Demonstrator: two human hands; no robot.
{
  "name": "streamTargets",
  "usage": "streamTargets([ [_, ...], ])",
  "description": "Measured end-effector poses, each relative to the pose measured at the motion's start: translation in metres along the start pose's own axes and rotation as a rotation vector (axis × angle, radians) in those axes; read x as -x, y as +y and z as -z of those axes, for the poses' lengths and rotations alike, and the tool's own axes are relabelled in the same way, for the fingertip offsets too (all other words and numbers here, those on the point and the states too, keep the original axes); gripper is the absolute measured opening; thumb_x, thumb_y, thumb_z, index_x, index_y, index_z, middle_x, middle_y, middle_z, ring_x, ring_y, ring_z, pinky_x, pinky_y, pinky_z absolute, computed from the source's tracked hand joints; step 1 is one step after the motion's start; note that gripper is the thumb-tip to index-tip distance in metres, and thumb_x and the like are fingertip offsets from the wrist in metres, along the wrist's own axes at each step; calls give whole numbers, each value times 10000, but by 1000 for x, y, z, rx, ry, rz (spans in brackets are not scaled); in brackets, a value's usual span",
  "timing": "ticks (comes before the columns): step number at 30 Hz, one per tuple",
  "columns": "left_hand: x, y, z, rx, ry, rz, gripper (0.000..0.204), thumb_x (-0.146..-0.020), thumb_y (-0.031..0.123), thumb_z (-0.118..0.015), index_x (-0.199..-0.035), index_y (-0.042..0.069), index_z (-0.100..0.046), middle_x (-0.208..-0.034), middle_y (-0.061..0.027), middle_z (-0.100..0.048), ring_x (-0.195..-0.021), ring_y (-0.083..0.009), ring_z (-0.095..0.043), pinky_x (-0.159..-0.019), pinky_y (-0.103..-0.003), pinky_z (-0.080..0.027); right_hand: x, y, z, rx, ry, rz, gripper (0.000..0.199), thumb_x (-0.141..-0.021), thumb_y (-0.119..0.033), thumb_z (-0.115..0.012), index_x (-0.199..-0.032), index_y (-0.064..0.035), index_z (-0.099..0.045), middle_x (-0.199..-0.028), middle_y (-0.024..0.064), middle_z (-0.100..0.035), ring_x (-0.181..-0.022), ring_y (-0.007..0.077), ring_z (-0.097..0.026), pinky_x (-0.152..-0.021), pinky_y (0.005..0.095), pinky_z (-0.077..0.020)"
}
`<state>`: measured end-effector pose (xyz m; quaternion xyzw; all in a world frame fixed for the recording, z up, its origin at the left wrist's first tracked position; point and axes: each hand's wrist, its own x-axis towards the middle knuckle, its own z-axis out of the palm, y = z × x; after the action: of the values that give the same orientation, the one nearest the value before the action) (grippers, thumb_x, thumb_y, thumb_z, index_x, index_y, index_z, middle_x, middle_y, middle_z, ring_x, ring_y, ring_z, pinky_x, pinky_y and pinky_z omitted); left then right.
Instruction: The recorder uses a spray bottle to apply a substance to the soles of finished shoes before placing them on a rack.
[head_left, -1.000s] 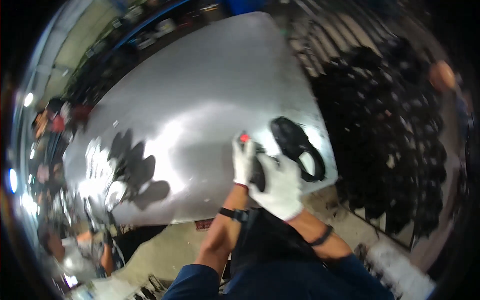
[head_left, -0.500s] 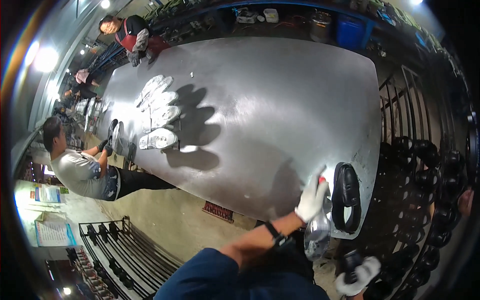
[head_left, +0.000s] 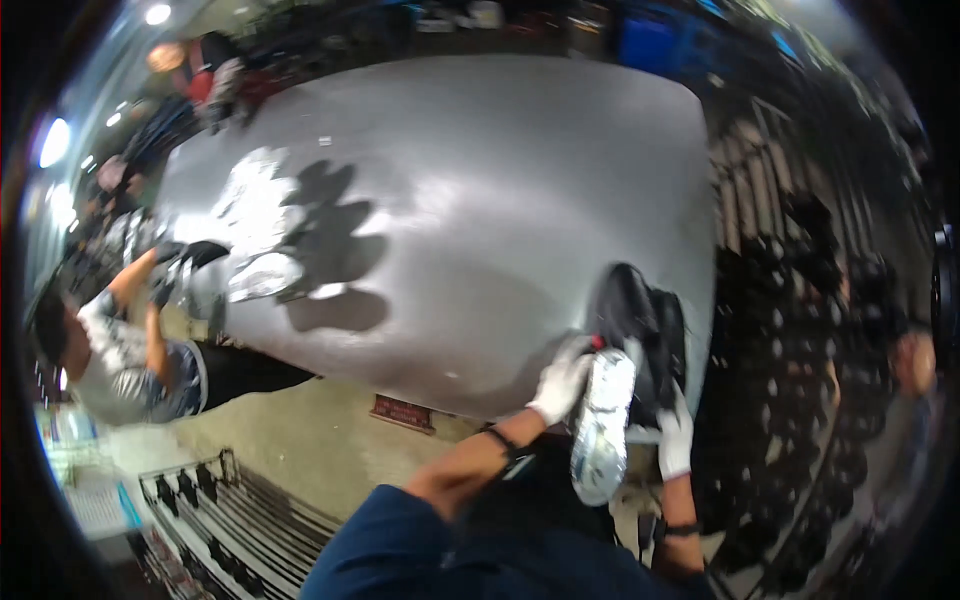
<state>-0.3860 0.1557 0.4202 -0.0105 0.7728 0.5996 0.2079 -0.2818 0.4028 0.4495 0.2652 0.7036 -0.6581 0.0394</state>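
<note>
At the far left a seated co-worker (head_left: pixel 120 350) is reaching up to pale shoe soles (head_left: pixel 262 275) lying on the big grey metal surface (head_left: pixel 470 200); that hand belongs to another person.

Moving right, the wearer's left hand (head_left: pixel 562 385), in a white glove, is curling around the upper end of a shoe sole (head_left: pixel 603 428), a silvery speckled one turned tread up, and seems to be gripping it rather than merely touching. The sole is hanging over the near edge of the surface, in front of the body. Just beyond it a black shoe upper (head_left: pixel 640 330) is lying on the surface near its right corner.

The right hand (head_left: pixel 676 440), also gloved, is closing on the sole's right side, fingers folded.

The work in hand looks like handling or inspecting the sole; any next move is likely calling for both grips to remain firm.
</note>
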Motion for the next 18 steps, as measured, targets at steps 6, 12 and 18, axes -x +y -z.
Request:
streamTargets([
  [6, 41, 25, -6, 900, -297, 423, 852, -959, 163, -727, -1665, 50, -263, -1390, -129, -624, -1209, -220, -654, -1066, -387, -533, -105, -49, -36, 482, 35, -53, 743, -923, -522, -744, -1308, 91, -582, -1216, 335, -689, -1168, 429, -676, -992, 456, -515],
  [12, 19, 48, 2, 1253, -11, 317, 513, -963, 161, -667, -1437, 64, -495, -1220, -105, -658, -1083, -241, -686, -946, -411, -591, -174, -45, -81, 1452, -202, 511, 280, -1047, -251, -508, -1100, -23, -662, -1006, 266, -702, -969, 451, -696, -856, 565, -557],
  [18, -11, 16, 125, 1429, 611, 146, 553, -986, 403, -681, -1444, 128, -540, -1301, -71, -629, -1209, -262, -618, -1080, -456, -503, -168, -9, -61, 830, -6, 406, 366, -1076, -249, -492, -1171, 61, -660, -1180, 296, -651, -1139, 484, -597, -1003, 505, -456],
])
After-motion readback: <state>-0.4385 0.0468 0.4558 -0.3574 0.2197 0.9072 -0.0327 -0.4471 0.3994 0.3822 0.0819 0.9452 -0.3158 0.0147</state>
